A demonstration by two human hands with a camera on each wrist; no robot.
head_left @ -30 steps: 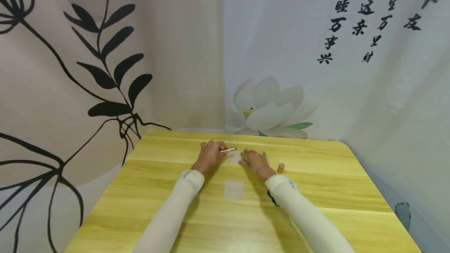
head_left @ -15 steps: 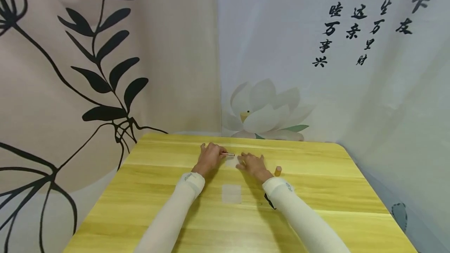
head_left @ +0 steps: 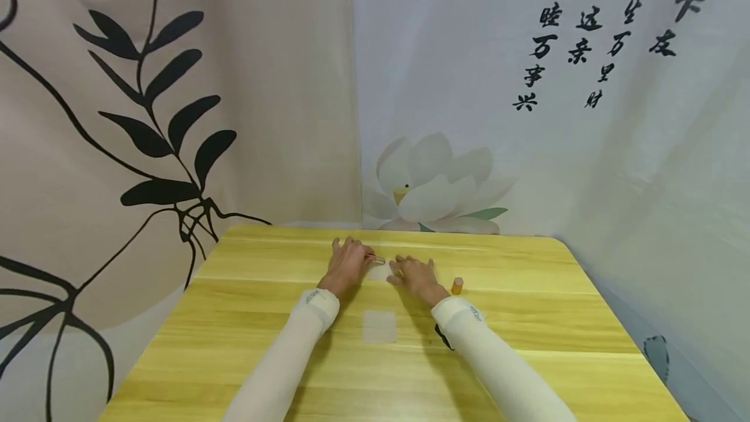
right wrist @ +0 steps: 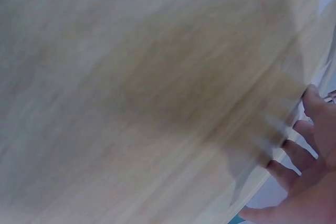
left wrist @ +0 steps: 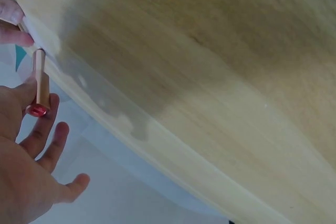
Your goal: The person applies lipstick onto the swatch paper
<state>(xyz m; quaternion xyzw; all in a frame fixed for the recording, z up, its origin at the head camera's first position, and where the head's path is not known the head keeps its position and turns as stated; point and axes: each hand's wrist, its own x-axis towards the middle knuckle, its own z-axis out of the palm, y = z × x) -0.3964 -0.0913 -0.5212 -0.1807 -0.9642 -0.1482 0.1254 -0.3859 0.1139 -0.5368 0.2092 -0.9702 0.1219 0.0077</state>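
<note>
My left hand [head_left: 346, 265] pinches a slim rose-gold tube, which looks like a lipstick [left wrist: 42, 85], between thumb and fingers. In the left wrist view its shiny red end faces the camera; the other end points toward the right hand's fingertips. A small white paper square [head_left: 378, 271] lies under it near the table's far edge, and in the head view the tube overlaps this paper. My right hand [head_left: 413, 275] rests at the paper's right side, fingers spread and fingertips down, as the right wrist view also shows.
A short orange-brown cap-like cylinder [head_left: 458, 286] stands upright right of the right hand. Another pale square sheet [head_left: 379, 327] lies flat nearer the person, between the forearms. Behind the wooden table [head_left: 504, 318] hangs a printed cloth backdrop [head_left: 293, 116].
The tube's free end has dipped from above the paper down to close over it, and less of the tube shows. The right hand stays by the paper; the head view has shifted slightly.
</note>
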